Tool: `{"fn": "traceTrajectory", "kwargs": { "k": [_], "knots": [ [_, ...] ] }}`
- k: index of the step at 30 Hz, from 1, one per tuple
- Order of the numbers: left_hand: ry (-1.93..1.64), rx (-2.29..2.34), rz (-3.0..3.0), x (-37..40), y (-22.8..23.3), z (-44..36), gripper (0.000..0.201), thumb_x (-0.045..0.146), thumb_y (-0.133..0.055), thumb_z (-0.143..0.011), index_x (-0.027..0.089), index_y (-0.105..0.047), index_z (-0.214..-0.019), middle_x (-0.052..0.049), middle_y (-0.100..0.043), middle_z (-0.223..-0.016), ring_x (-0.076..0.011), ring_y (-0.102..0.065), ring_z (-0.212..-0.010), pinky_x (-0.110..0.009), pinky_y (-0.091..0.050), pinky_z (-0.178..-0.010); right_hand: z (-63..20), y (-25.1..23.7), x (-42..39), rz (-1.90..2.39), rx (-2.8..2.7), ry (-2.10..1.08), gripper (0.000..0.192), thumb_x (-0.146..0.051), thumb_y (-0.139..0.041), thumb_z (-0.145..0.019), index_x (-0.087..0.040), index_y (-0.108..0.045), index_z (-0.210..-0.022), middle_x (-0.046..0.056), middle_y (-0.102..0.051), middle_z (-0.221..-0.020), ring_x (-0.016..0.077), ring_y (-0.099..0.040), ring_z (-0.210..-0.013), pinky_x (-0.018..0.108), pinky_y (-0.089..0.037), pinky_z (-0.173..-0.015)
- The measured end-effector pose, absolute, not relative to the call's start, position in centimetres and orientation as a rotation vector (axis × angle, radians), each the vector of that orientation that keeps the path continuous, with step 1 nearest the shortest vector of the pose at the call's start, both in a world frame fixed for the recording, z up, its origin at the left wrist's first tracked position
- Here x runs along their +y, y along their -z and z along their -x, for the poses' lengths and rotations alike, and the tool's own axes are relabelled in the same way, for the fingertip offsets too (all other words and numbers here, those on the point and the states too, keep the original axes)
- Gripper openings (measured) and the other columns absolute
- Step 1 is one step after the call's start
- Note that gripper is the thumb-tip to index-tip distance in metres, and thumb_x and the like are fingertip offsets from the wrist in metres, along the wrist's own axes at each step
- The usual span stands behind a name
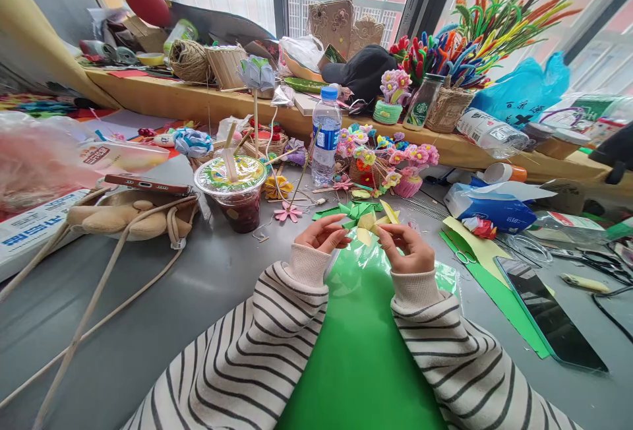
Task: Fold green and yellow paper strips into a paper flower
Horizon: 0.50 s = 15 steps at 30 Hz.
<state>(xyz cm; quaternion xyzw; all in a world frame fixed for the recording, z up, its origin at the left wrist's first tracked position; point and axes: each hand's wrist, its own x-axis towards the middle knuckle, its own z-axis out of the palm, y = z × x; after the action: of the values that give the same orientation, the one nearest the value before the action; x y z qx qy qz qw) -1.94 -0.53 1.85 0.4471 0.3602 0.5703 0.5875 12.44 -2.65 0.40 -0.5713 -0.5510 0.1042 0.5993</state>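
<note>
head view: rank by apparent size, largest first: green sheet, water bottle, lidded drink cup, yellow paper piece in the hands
1. green sheet, though it lies nearest the camera.
2 and 3. water bottle and lidded drink cup look alike; not ranked.
4. yellow paper piece, between left hand and right hand.

Black-and-white striped sleeves [277, 344] over a bright green sheet [361, 351]; pale yellow paper piece [366, 224], grey counter [198, 285], blue-capped bottle [326, 133].
</note>
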Motion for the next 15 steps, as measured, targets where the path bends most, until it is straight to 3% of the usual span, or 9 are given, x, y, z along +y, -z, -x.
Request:
{"fn": "traceTrajectory", "kwargs": {
  "k": [10,15],
  "knots": [
    [-1.364,0.843,-0.98,-0.71,-1.55,1.57,0.021,0.024,-0.066,-0.054,0.014,-0.061,-0.073,-0.001,-0.063,-0.058,-0.0143,-0.061,-0.054,-0.027,-0.051,-0.058,-12.46,0.07,-2.38,1.325,-1.307,-0.333,0.02,-0.034,-0.054,-0.067,-0.018,-0.061,-0.075,0.003,-0.063,-0.068,0.0105,-0.056,-0.049,0.024,-0.049,-0.049],
    [-1.333,0.868,-0.989,-0.49,-1.35,1.52,0.029,0.026,-0.065,-0.056,0.013,-0.055,-0.08,-0.001,-0.062,-0.061,-0.0138,-0.061,-0.056,-0.026,-0.051,-0.058,-12.44,-0.06,-2.5,1.337,-1.31,-0.269,0.019,-0.033,-0.054,-0.067,-0.018,-0.061,-0.076,0.003,-0.063,-0.07,0.0109,-0.057,-0.052,0.025,-0.049,-0.052]
  ]
}}
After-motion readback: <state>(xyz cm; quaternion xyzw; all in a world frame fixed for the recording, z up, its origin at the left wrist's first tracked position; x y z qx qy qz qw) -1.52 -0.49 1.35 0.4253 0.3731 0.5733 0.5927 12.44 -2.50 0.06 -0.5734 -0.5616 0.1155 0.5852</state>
